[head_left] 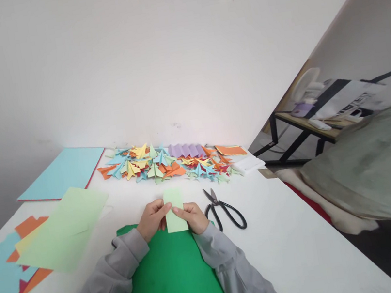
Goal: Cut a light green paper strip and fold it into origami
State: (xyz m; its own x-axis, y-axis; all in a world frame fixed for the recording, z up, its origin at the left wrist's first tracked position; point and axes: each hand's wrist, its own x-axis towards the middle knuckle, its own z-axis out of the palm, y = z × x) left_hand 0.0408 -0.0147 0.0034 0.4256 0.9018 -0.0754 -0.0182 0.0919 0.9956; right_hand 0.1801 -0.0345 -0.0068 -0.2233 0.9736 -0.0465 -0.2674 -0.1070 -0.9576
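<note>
Left fingers (165, 209) and right fingers (180, 213) hold green paper (176, 222) near scissors (218, 204)

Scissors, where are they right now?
In the head view, the scissors lie on the white table, just right of the right hand, on the near side of the paper planes.

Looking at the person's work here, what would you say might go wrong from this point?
The small rectangular pale green paper is pinched by the left hand and right hand, so an uneven pull might crease it. The black-handled metal scissors lie beside the right hand, blades slightly apart, and could get nudged. The grey left sleeve is near the large pale green sheet and might brush it.
</note>
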